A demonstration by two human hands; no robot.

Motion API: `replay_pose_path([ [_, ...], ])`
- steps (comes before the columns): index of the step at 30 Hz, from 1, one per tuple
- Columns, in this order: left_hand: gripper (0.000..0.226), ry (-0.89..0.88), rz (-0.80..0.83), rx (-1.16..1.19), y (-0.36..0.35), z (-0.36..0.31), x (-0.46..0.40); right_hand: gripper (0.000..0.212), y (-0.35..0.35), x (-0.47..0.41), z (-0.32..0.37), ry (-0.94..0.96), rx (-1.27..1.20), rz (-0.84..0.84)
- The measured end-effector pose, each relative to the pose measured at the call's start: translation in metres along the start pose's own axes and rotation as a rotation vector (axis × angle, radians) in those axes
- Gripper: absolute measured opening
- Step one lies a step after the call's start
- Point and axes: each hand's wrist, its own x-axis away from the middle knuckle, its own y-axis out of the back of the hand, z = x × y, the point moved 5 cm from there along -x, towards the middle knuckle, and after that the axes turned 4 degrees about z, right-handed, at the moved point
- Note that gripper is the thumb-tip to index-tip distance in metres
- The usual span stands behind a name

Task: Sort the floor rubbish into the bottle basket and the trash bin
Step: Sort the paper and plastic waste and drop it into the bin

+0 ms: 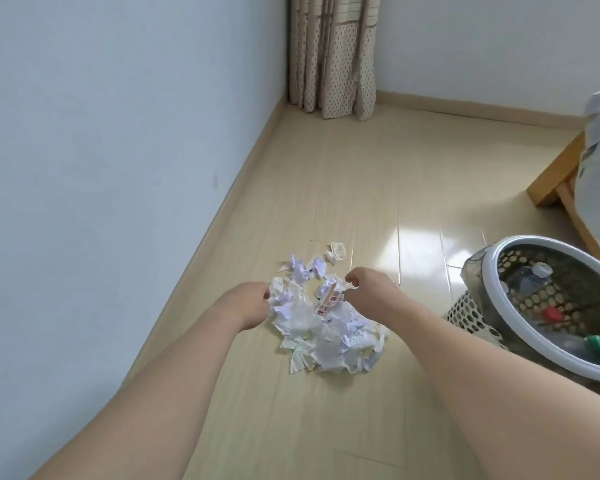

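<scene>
Your left hand [248,304] reached into the left edge of one heap of crumpled white paper [326,327] on the pale plank floor [343,188], its fingers curled at the scraps; you could not tell whether they actually held any. The heap was soft, creased and torn, with one pink-striped piece [329,301] near its middle. Beyond it lay one small separate scrap [336,252], apart from the pile. Your right hand [366,289] sat at the heap's far right side, fingers curled tight and pinching a small bit of paper. At the right stood one round basket [520,254] of white perforated plastic with a smooth rim, holding clear bottles: three caps showed, one white [541,269], one red [553,314], one green [598,344].
</scene>
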Motion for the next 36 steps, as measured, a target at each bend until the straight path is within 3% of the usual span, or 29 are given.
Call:
replay_pose_path([
  [5,0.036,-0.016,0.032,0.016,-0.035,0.0,-0.103,0.045,-0.015,-0.117,-0.037,0.004,0.006,-0.044],
  [14,0.037,-0.178,-0.098,-0.01,-0.07,-0.066,-0.277,0.037,-0.057,-0.298,-0.121,0.091,-0.068,-0.237],
  [18,0.038,-0.205,-0.104,-0.026,-0.085,-0.096,-0.327,0.047,-0.066,-0.356,-0.147,-0.019,-0.19,-0.141],
  [20,0.036,-0.196,-0.141,-0.029,-0.09,-0.104,-0.344,0.049,-0.079,-0.369,-0.165,-0.046,-0.15,-0.133],
  [24,0.029,-0.216,-0.246,-0.251,-0.104,-0.099,-0.367,0.042,-0.102,-0.373,-0.171,0.093,0.067,-0.283],
  [27,0.024,-0.247,-0.318,-0.295,-0.113,-0.096,-0.372,0.03,-0.102,-0.373,-0.173,0.113,0.016,-0.339],
  [32,0.026,-0.265,-0.302,-0.287,-0.105,-0.104,-0.377,0.014,-0.096,-0.374,-0.178,0.12,-0.095,-0.418],
  [36,0.038,-0.199,-0.292,-0.194,-0.105,-0.102,-0.383,0.01,-0.095,-0.373,-0.178,0.107,-0.163,-0.473],
])
